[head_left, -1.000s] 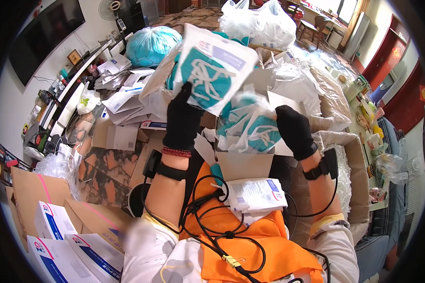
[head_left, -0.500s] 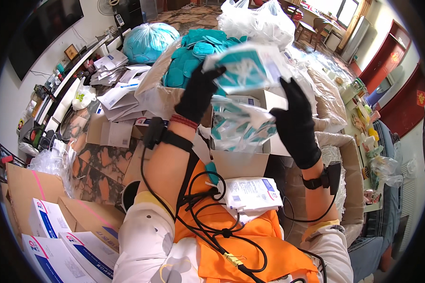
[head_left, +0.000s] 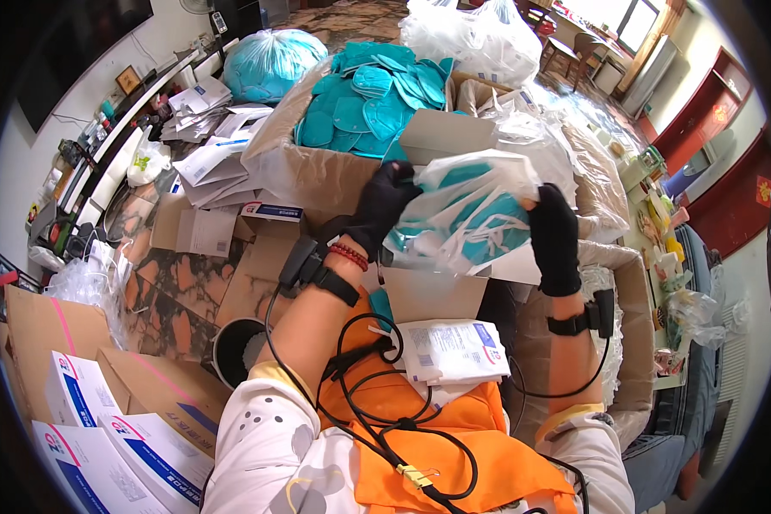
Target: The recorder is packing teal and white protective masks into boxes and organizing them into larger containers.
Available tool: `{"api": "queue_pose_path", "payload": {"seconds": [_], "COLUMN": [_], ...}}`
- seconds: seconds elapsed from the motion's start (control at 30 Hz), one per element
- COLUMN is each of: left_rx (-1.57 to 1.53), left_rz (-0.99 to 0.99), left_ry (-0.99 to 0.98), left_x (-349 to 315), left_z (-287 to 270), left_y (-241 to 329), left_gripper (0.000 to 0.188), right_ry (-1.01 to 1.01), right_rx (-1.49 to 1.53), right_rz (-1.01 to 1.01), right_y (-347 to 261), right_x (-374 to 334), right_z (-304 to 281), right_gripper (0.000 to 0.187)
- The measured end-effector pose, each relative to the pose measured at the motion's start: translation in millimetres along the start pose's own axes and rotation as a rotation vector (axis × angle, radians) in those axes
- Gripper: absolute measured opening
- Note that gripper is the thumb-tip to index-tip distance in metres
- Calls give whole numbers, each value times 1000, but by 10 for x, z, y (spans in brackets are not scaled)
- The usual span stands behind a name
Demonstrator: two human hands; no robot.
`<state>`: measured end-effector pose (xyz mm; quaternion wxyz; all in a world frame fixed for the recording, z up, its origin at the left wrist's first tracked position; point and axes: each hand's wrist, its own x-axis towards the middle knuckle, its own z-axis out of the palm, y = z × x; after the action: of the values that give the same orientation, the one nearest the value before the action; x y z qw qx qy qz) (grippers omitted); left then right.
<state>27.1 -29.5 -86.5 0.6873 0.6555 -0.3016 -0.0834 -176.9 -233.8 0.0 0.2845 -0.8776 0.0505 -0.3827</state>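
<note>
Item in hand: one clear plastic bag of teal face masks (head_left: pixel 467 214), crinkled film, soft and bulging, white ear straps showing through; held in the air above an open cardboard flap, in front of the person's chest.

Left hand (head_left: pixel 384 204): black knit glove, fingers closed on the bag's left upper corner. A red bead bracelet (head_left: pixel 349 254) and a black strapped device sit on the wrist.

Right hand (head_left: pixel 553 236): black knit glove, closed on the bag's right edge; a black wrist device with cable below it.

One large cardboard box (head_left: pixel 317 176), lined with clear film, heaped with loose teal cup-shaped masks (head_left: pixel 373 98); count cannot be told.

One flat white paper packet with blue print (head_left: pixel 454 349), lying on the orange apron (head_left: pixel 437 428) in the lap.

Three white-and-blue cartons (head_left: pixel 111 437), rectangular, at lower left.

One knotted teal sack (head_left: pixel 270 64) at upper left; white plastic sacks (head_left: pixel 480 34) at top, number unclear.
</note>
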Motion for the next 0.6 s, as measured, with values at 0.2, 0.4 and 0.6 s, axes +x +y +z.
{"api": "queue_pose_path", "payload": {"seconds": [0.2, 0.4, 0.6], "left_rx": [179, 151, -39], "left_rz": [128, 196, 53], "left_ry": [-78, 9, -131], "left_x": [-113, -177, -171], "left_z": [-139, 79, 251], "left_y": [195, -43, 142], "left_gripper": [14, 18, 21], "right_ry": [-24, -40, -59], "right_rx": [-140, -98, -163], "right_rz": [-198, -114, 54], "right_y": [15, -160, -68], "right_x": [-36, 49, 23], "right_z": [15, -152, -248], "right_gripper": [21, 15, 23]}}
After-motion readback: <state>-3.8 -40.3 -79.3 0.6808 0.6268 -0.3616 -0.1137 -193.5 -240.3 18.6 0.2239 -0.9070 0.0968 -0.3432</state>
